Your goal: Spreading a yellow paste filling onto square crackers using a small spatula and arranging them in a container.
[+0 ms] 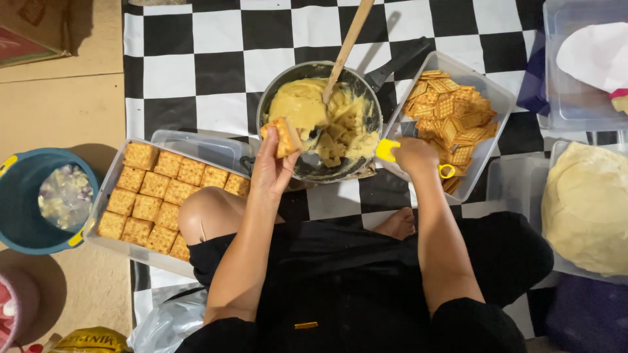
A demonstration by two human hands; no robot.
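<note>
Crackers fill two clear tubs on either side of a dark pan (307, 167) that sits at the centre of the checkered cloth (196, 59), so both hands reach everything without shifting the seated body. The left hand (273, 167) pinches one square cracker (282, 136) between thumb and fingers, holding it tilted over the pan's 9 o'clock rim, just above the yellow paste (301, 104), so any drip would fall back inside. The right hand (413, 155) closes around a yellow-handled tool (387, 150) at the pan's 3 o'clock edge; its working end is hidden against the pan, so I cannot tell its shape. A wooden spoon (347, 46) leans in the paste, its handle pointing to 12 o'clock and clear of both wrists.

At 9 o'clock from the pan lies the tub of laid crackers (104, 196), packed in neat rows touching each other, with the row nearest the pan only partly filled. A bent knee overlaps that tub's near corner, narrowing the way in. At 3 o'clock the tub of loose crackers (497, 98) sits close beside the pan's rim, its contents heaped. A teal bucket (19, 222) stands farther out at 9 o'clock, and a pale dough mound (585, 206) at 4 o'clock, well apart from the hands. Bare cloth remains open toward 11 o'clock.
</note>
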